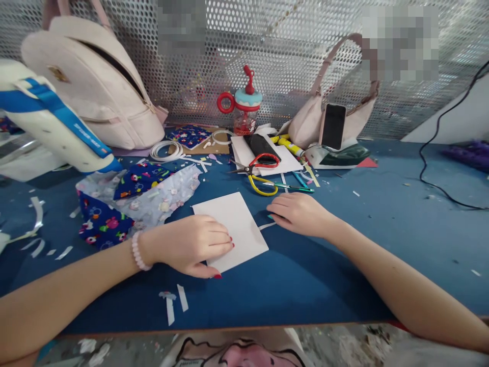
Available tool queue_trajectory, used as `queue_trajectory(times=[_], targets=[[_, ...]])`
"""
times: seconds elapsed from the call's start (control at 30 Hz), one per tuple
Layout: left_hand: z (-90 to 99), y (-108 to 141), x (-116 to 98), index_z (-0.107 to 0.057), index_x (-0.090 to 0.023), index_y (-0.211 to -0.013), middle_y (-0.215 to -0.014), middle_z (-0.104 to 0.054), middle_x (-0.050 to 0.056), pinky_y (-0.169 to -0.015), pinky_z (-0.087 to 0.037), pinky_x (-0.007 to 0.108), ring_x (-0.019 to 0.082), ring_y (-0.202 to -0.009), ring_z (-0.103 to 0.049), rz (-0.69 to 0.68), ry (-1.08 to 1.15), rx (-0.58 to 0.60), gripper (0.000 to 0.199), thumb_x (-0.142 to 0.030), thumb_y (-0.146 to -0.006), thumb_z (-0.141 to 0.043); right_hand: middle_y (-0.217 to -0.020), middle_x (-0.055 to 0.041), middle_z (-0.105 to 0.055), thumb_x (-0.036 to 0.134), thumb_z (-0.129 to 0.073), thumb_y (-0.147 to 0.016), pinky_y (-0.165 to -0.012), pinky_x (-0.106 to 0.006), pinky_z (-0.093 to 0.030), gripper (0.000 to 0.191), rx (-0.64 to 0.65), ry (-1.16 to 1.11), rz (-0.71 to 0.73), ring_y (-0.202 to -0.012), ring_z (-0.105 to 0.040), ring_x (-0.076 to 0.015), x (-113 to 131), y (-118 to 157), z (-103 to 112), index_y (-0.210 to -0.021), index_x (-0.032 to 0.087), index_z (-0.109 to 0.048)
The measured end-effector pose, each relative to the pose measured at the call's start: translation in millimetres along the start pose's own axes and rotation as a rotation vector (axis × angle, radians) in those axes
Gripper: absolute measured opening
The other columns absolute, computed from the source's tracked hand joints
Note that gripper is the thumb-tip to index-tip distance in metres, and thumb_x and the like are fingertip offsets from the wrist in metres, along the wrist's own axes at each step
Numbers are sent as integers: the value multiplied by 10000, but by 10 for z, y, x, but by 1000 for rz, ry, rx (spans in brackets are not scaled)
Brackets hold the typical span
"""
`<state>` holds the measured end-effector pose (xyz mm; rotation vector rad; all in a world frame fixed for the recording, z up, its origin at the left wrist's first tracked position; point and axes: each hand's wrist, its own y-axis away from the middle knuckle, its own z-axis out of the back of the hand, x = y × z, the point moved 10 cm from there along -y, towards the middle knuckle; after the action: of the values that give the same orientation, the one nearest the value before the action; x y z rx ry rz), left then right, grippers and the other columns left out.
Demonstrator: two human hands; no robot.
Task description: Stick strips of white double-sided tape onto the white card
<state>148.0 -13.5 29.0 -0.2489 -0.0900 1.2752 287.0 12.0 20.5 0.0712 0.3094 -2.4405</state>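
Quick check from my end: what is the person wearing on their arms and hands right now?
Both forearms are bare, with no sleeves in view. The left hand has a pale pink beaded bracelet at the wrist and red polish on the nails. The right hand shows no bracelet, ring or watch; its nails are hidden.
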Motion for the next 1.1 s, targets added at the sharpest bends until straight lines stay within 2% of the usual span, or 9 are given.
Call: queue_trajectory(times=[0.17, 0.27, 0.4, 0.6, 0.7, 0.8, 0.9, 0.97, 1.1], targets=[[-112, -78, 0, -588, -80, -1202, -1037, -660, 148, -802, -481, 424, 292, -913, -618, 164, -79, 85, 556, -508, -848, -627, -840, -48, -703, 215, -435, -941, -603, -282, -405, 241, 20, -46, -125, -679, -620, -148, -161, -3, -83, -953, 174, -671], [-129, -70, 27, -579, -93, -1216, -1082, -643, 154, -829, -477, 427, 298, -947, -607, 203, -90, 117, 505, -412, -831, -649, -877, -57, -715, 198, -445, -916, -619, -283, -438, 234, -88, -20, -220, -724, -639, -166, -320, 30, -7, -956, 181, -674], [-113, -28, 44, -587, -107, -1181, -1224, -620, 159, -981, -428, 443, 297, -1104, -584, 153, -26, 105, 385, -325, -864, -604, -951, -109, -694, 195, -491, -868, -749, -352, -483, 220, -227, 63, -429, -888, -626, -240, -768, 203, 43, -992, 170, -671], [-110, 67, 168, -545, -115, -1265, -1384, -550, 140, -1119, -338, 429, 272, -1288, -496, 177, 50, 127, 454, -173, -815, -575, -936, -109, -680, 214, -507, -853, -752, -379, -474, 172, -127, 22, -507, -902, -607, -261, -1144, 351, -202, -901, 173, -667], [-64, 130, 283, -519, -152, -1327, -1384, -556, 106, -1130, -329, 429, 262, -1280, -509, 204, 44, 153, 571, -75, -763, -564, -847, -77, -676, 192, -503, -838, -668, -332, -457, 141, -137, -29, -556, -777, -610, -226, -1196, 396, -146, -887, 185, -636], [-11, 156, 367, -538, -188, -1324, -1347, -586, 82, -1125, -328, 436, 258, -1249, -529, 209, 21, 153, 570, -50, -771, -544, -849, -69, -680, 210, -492, -879, -676, -320, -459, 146, -191, -113, -417, -751, -614, -208, -994, 320, 15, -943, 188, -621], [6, 124, 372, -578, -162, -1277, -1280, -622, 107, -1088, -357, 463, 274, -1190, -556, 200, -10, 125, 416, -121, -867, -522, -924, -88, -684, 191, -434, -943, -807, -350, -446, 205, -184, -118, -138, -868, -614, -208, -535, 159, 126, -1003, 188, -630], [-13, 91, 349, -589, -154, -1262, -1278, -622, 121, -1073, -368, 477, 286, -1192, -552, 193, -23, 104, 343, -206, -931, -515, -921, -87, -678, 174, -407, -962, -799, -343, -418, 241, -145, -64, -16, -857, -597, -198, -260, 62, 128, -1030, 189, -638], [-113, 66, 332, -556, -188, -1309, -1349, -585, 105, -1099, -357, 437, 263, -1246, -525, 184, -6, 107, 360, -275, -960, -536, -884, -70, -662, 275, -452, -978, -806, -347, -356, 223, -137, 54, 108, -844, -553, -201, 47, -76, 133, -1070, 188, -635]])
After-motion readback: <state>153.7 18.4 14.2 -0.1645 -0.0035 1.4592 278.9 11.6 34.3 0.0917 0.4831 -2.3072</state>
